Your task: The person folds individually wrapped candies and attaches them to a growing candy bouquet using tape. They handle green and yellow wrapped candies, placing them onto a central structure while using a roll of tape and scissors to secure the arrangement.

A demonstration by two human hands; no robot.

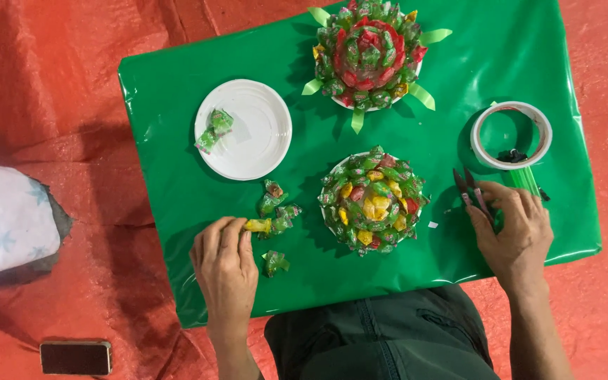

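Head view, the only one supplied.

Hands: The left hand (pixel 225 262) lies at seven o'clock on the green-covered desk (pixel 177 91), its grip narrow, fingertips pinched on a yellow wrapped candy (pixel 257 225). The right hand (pixel 516 229) lies at four o'clock, grip closed around a pair of dark scissors (pixel 471 191) with the blades pointing toward twelve o'clock.

Risks, as judged:
- The scissor tips stand just beside the near candy rosette (pixel 373 202). A careless swing could snag or slit its wrappers.
- The glossy green covering looks slick. Loose candies (pixel 276 204) at the left hand's one o'clock, and another (pixel 274 263) at its three o'clock, could slide or be swept off by the wrist.
- The pinch on the yellow candy is light and at the wrapper end. It could slip.
- The tape roll (pixel 511 135) stands near the desk's right edge, just beyond the scissors, and a nudge could send it over.

Packages by place, shape and colour:
- Centre: the near rosette, a round mound of green wrappers with yellow and red ones mixed in.
- Twelve o'clock: a far rosette (pixel 369 53), red heart, green outer ring, light green strips radiating.
- Ten o'clock: a white round plate (pixel 262 148) bearing two green wrapped candies (pixel 214 129).
- Off the desk, at eight o'clock on the red sheet: a dark phone (pixel 76 357).
- At nine o'clock: a pale patterned bundle (pixel 8 218).
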